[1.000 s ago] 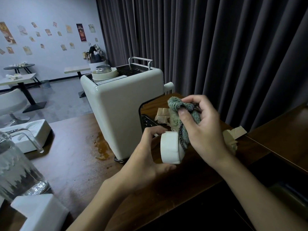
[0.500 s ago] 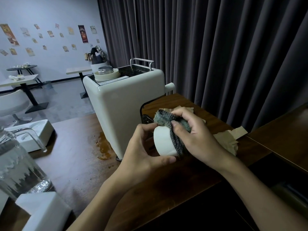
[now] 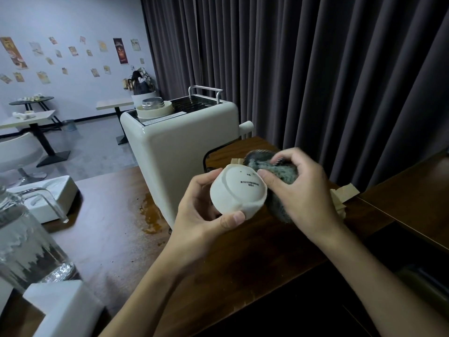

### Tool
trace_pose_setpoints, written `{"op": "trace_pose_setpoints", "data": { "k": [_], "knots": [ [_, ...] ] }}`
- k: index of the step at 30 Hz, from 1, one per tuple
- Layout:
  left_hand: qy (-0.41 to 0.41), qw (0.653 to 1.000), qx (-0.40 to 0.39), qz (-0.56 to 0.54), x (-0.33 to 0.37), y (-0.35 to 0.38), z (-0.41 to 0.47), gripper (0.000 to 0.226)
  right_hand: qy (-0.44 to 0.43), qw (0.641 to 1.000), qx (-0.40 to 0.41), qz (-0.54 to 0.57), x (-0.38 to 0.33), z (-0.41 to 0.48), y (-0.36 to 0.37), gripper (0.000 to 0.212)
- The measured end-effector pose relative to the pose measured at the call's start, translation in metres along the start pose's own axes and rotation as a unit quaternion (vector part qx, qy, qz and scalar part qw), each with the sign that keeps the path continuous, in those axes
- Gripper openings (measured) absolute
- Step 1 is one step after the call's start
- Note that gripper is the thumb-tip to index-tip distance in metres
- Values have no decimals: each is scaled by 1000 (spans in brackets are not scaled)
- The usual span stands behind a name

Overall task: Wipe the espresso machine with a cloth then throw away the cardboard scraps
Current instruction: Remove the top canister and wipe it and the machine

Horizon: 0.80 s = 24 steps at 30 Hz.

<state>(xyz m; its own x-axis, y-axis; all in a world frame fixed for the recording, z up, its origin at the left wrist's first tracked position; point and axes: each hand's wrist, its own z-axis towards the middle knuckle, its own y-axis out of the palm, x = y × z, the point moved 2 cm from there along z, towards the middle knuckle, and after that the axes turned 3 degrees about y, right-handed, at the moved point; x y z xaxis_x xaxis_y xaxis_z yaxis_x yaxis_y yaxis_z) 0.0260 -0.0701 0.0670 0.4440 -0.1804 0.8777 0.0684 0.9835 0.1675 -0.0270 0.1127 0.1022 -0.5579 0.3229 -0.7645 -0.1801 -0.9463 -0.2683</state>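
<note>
1. Curtain [image 3: 328, 69]: dark and pleated, fills the frame from 12 to 3 o'clock, behind the worktop.
2. Worktop [image 3: 116, 239]: brown wood, runs from 8 o'clock to 3 o'clock and carries everything listed below.
3. Espresso machine [image 3: 179, 152]: cream body standing on the worktop just above frame centre. A metal rail and a round tin sit on top, and a knob sticks out at its 3 o'clock side. Neither hand touches it.
4. Glass jug [image 3: 26, 239]: at 9 o'clock, clear, handle towards the machine.
5. White box [image 3: 63, 310]: at 7 o'clock, partly cut by the frame edge.
6. White tray [image 3: 52, 198]: behind the jug, at the jug's 1 o'clock.
7. Left grip [image 3: 201, 215]: curled round the white round piece, thumb on its lower rim, fingers on its far side.
8. Right grip [image 3: 303, 190]: fingers bunched round the cloth, pressing it against the 3 o'clock side of the round piece.
9. White round piece [image 3: 237, 190]: held above the worktop at the machine's 4 o'clock, flat printed face towards the camera.
10. Cloth [image 3: 279, 171]: grey-green, wadded, blurred.
11. Cardboard scraps [image 3: 343, 192]: tan, lying on the worktop at 3 o'clock of the right grip, partly hidden by it.
12. Brown stain [image 3: 151, 215]: on the worktop at the machine's 7 o'clock corner.
</note>
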Motion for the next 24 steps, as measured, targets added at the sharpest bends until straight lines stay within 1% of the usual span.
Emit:
{"op": "trace_pose_setpoints", "data": {
  "k": [1, 2, 3, 4, 6, 8, 9, 11, 15, 18, 19, 21, 24],
  "knots": [
    [1, 1000, -2, 2, -1, 1, 0, 85, 6, 999, -26, 25, -3, 0, 1, 15],
    [3, 1000, 0, 3, -2, 1, 0, 84, 14, 996, -56, 63, -6, -1, 2, 19],
    [5, 1000, 4, 3, -2, 0, 0, 84, 25, 990, -91, 108, -7, -2, 4, 28],
    [7, 1000, 8, 6, -2, -1, 0, 84, 43, 979, -125, 152, -6, -4, 5, 37],
    [9, 1000, 18, 20, -3, -5, 1, 82, 89, 952, -174, 237, -3, -6, 6, 42],
    [6, 999, 25, 33, -3, -10, 1, 80, 117, 929, -202, 287, 2, -7, 4, 53],
    [4, 999, 27, 35, -3, -11, 1, 80, 119, 923, -214, 298, 4, -8, 3, 54],
    [0, 999, 23, 30, -2, -12, 1, 78, 108, 916, -225, 316, 7, -9, 2, 46],
    [-7, 1000, -8, 4, 0, -9, -1, 81, 89, 909, -204, 352, 11, -11, 2, 33],
    [-10, 999, -35, 5, 2, -10, 0, 83, 122, 886, -206, 397, 15, -14, 6, 29],
    [-8, 999, -51, 17, 4, -10, 1, 81, 132, 884, -203, 399, 16, -15, 7, 29],
    [3, 995, -78, 57, 5, -9, 2, 77, 133, 896, -194, 376, 18, -14, 7, 31],
    [28, 989, -69, 125, 3, -7, 1, 77, 130, 905, -187, 359, 17, -12, 6, 31]
  ]
}}
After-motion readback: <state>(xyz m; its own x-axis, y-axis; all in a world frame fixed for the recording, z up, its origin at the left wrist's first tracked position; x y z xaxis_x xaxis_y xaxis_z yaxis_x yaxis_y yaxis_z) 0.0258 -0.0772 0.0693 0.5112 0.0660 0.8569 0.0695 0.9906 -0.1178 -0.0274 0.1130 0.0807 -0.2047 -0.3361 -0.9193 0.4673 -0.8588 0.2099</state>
